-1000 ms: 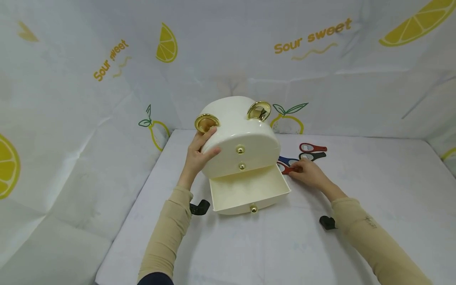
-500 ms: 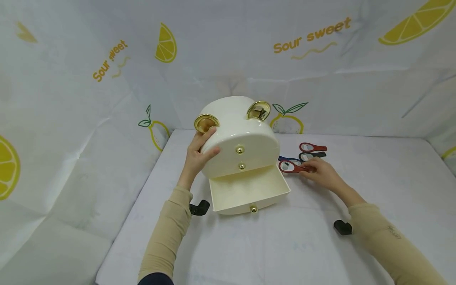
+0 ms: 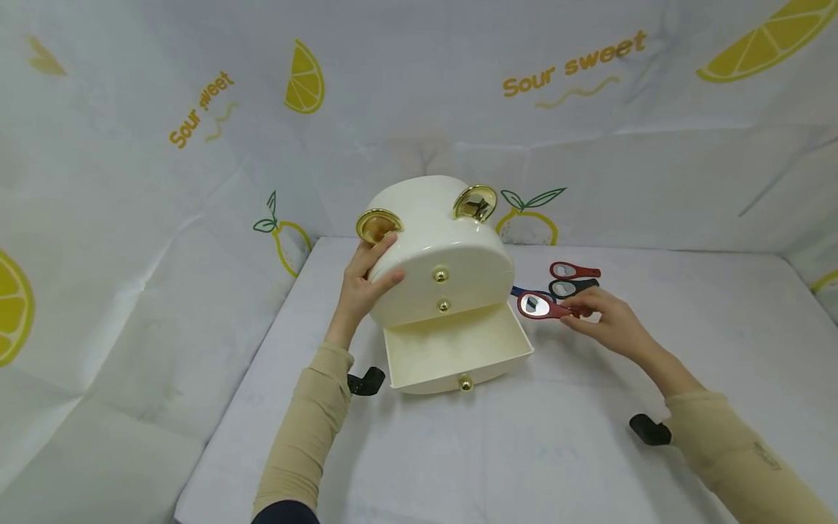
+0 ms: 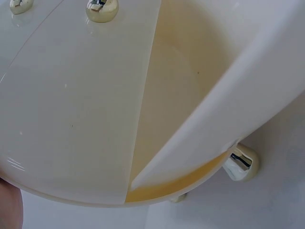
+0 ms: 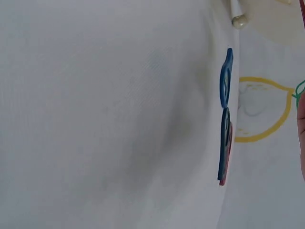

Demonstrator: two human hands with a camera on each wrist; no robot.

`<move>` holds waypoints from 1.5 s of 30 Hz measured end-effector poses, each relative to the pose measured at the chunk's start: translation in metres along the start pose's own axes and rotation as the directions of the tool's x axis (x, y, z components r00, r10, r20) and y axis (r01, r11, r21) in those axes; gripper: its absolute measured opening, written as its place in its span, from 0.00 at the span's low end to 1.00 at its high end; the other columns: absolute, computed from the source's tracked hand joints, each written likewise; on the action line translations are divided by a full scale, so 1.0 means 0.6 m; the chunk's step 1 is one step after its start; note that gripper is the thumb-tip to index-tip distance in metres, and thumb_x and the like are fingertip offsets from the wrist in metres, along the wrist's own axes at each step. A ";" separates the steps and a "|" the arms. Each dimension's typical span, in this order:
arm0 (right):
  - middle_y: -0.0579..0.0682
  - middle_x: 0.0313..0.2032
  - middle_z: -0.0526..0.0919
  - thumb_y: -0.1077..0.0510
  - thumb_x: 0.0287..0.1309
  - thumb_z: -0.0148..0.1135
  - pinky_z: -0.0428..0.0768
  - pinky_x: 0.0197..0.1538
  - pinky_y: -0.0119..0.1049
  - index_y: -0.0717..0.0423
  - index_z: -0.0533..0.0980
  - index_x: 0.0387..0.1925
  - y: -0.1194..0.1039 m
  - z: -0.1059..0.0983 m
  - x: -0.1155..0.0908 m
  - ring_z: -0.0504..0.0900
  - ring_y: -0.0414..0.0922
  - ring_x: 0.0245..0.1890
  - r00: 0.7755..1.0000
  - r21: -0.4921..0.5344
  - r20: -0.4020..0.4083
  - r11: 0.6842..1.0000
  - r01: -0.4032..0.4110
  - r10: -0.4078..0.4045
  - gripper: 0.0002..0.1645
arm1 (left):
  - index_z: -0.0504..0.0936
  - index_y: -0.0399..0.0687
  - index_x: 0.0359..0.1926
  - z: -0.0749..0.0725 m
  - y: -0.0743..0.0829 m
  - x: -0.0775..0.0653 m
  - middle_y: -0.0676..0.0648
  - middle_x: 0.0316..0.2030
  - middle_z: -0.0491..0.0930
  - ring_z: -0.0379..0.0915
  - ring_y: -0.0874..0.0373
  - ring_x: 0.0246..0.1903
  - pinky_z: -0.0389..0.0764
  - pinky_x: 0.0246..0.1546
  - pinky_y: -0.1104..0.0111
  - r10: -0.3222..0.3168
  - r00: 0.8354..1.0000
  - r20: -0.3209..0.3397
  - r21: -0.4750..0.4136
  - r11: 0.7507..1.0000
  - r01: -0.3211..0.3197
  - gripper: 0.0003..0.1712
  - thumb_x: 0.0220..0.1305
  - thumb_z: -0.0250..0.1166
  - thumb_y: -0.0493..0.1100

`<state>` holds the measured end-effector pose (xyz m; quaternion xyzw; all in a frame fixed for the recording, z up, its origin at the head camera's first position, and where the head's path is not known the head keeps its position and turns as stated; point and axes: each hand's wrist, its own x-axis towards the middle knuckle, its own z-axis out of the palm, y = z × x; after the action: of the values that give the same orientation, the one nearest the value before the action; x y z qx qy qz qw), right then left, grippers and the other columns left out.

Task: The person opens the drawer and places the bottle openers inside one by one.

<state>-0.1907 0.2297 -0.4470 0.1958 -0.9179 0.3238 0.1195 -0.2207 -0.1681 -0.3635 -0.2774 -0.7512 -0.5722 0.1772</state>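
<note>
My left hand (image 3: pixel 360 287) holds the left side of a glossy cream drawer box (image 3: pixel 419 211) with gold ears, thumb on its front and fingers near one ear. The box's lowest drawer (image 3: pixel 458 346) is pulled out, and its visible floor is bare; the left wrist view shows the drawer gap up close. To the right, my right hand (image 3: pixel 605 320) pinches the handle end of a red bottle opener (image 3: pixel 537 306), its shiny oval head pointing left. In the right wrist view, only a strip of the right hand (image 5: pixel 301 129) shows.
Behind the held opener lie a blue opener (image 3: pixel 520 292), a dark opener (image 3: pixel 572 288) and another red opener (image 3: pixel 575 271). A white cloth table (image 3: pixel 511 466) lies below, with a lemon-printed backdrop (image 3: pixel 425 109) behind. Black wrist mounts (image 3: pixel 649 429) stick out near both forearms.
My right hand has drawn the red bottle opener to the right, away from the drawer box and over the blue one. The left hand, box and drawer have stayed still.
</note>
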 end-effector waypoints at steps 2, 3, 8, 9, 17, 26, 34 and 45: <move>0.44 0.30 0.75 0.63 0.46 0.70 0.71 0.31 0.27 0.56 0.81 0.38 -0.012 -0.002 0.000 0.67 0.30 0.32 1.000 0.040 -0.011 0.999 0.016 -0.015 0.13 | 0.69 0.33 0.58 0.000 0.000 0.000 0.28 0.57 0.65 0.62 0.64 0.49 0.65 0.48 0.74 0.006 1.000 -0.003 -0.001 1.000 -0.006 0.46 0.48 0.64 0.63; 0.44 0.30 0.75 0.63 0.46 0.71 0.70 0.32 0.26 0.55 0.81 0.37 -0.018 -0.003 0.000 0.67 0.30 0.32 1.000 0.060 -0.015 0.998 0.029 -0.028 0.13 | 0.69 0.33 0.58 0.000 0.000 -0.001 0.28 0.57 0.65 0.62 0.64 0.49 0.65 0.48 0.74 0.008 1.000 -0.004 -0.003 1.000 -0.008 0.45 0.48 0.65 0.63; 0.43 0.32 0.76 0.66 0.44 0.71 0.69 0.33 0.24 0.53 0.82 0.37 -0.053 0.001 0.008 0.69 0.33 0.33 0.992 0.175 -0.011 0.977 0.126 -0.126 0.15 | 0.70 0.36 0.58 -0.002 -0.003 -0.002 0.27 0.56 0.65 0.62 0.64 0.48 0.65 0.48 0.73 0.003 1.000 -0.008 -0.005 1.000 -0.003 0.44 0.48 0.65 0.63; 0.43 0.32 0.76 0.66 0.44 0.71 0.69 0.33 0.24 0.53 0.82 0.37 -0.060 0.004 0.011 0.69 0.34 0.33 0.989 0.187 -0.008 0.971 0.148 -0.149 0.14 | 0.70 0.36 0.58 -0.002 -0.003 -0.001 0.27 0.56 0.65 0.62 0.64 0.48 0.65 0.48 0.73 0.003 1.000 -0.009 -0.002 1.000 -0.003 0.44 0.48 0.65 0.63; 0.42 0.33 0.77 0.62 0.47 0.70 0.68 0.30 0.27 0.51 0.82 0.36 -0.102 0.029 0.034 0.70 0.29 0.35 0.983 0.222 0.052 0.962 0.161 -0.177 0.11 | 0.69 0.32 0.57 0.001 -0.003 -0.001 0.28 0.56 0.65 0.62 0.64 0.48 0.65 0.48 0.74 0.003 1.000 -0.005 0.002 1.000 -0.003 0.46 0.48 0.65 0.63; 0.43 0.34 0.79 0.56 0.48 0.71 0.69 0.36 0.34 0.50 0.83 0.36 -0.139 0.067 0.053 0.68 0.38 0.38 0.974 0.237 0.164 0.965 0.116 -0.157 0.11 | 0.69 0.32 0.57 0.001 0.002 0.000 0.27 0.56 0.66 0.63 0.64 0.48 0.65 0.48 0.74 0.009 1.000 -0.011 0.004 1.000 -0.009 0.45 0.48 0.65 0.62; 0.43 0.32 0.77 0.54 0.48 0.70 0.70 0.36 0.30 0.51 0.83 0.34 -0.159 0.094 0.063 0.70 0.39 0.35 0.945 0.185 0.281 0.976 0.115 -0.165 0.09 | 0.70 0.35 0.58 0.000 0.001 0.000 0.29 0.57 0.65 0.62 0.65 0.49 0.65 0.49 0.73 -0.012 1.000 -0.007 0.001 1.000 0.012 0.44 0.49 0.66 0.62; 0.43 0.29 0.76 0.54 0.49 0.68 0.71 0.32 0.27 0.51 0.82 0.32 -0.182 0.115 0.080 0.73 0.38 0.30 0.883 0.047 0.420 0.976 0.211 -0.211 0.08 | 0.73 0.52 0.61 -0.002 -0.056 0.002 0.38 0.59 0.66 0.63 0.61 0.52 0.65 0.51 0.70 -0.018 1.000 -0.014 0.014 1.000 0.019 0.41 0.47 0.66 0.66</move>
<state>-0.1924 0.0940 -0.4235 0.3597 -0.8952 0.2589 -0.0473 -0.2424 -0.1754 -0.3881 -0.2651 -0.7566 -0.5702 0.1791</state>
